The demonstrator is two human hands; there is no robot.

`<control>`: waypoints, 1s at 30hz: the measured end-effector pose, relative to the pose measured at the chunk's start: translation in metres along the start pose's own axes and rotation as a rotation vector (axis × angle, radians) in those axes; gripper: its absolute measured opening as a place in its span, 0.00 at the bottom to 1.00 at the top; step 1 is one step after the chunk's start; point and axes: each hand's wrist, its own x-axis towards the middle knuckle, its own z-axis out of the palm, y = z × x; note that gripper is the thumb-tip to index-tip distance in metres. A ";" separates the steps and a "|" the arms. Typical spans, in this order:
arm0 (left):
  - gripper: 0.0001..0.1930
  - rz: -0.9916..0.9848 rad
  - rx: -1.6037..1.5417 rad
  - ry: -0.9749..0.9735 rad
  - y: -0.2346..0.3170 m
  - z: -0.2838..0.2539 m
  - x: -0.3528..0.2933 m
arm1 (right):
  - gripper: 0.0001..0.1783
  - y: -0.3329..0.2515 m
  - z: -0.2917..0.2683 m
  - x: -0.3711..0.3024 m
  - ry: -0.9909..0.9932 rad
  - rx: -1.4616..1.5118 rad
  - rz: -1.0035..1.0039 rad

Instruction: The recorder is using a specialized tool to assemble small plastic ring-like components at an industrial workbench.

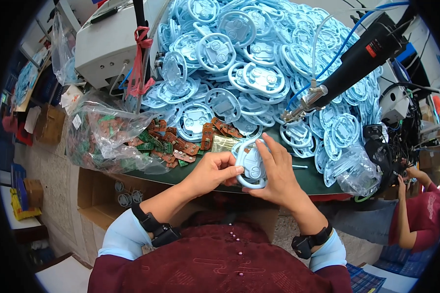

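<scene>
Both hands hold one light-blue plastic ring-shaped housing [253,165] above the front edge of the green table. My left hand [211,171] pinches its left rim, thumb on the near face. My right hand [280,172] grips the right side, with fingers over the top of the rim and thumb low. Just beyond the hands lie brown and green circuit boards [183,146], some spilling from a clear plastic bag [110,132]. A metallic gold-coloured piece [223,144] is partly hidden behind my left hand.
A large heap of similar blue housings [264,53] covers the back of the table. A black cylindrical tool [362,58] with a metal tip slants in from the right. A grey machine [110,46] stands at left, a cardboard box [95,195] below. Another person [415,210] works at right.
</scene>
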 end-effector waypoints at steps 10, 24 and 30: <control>0.10 -0.028 0.232 0.096 0.000 -0.004 -0.003 | 0.64 0.027 0.012 -0.002 -0.046 0.216 0.027; 0.15 -0.058 0.169 0.212 0.001 -0.021 0.005 | 0.65 0.030 0.009 0.022 -0.132 0.143 -0.010; 0.20 -0.197 0.035 0.076 -0.009 -0.022 0.011 | 0.65 0.035 0.011 0.029 -0.249 0.188 -0.090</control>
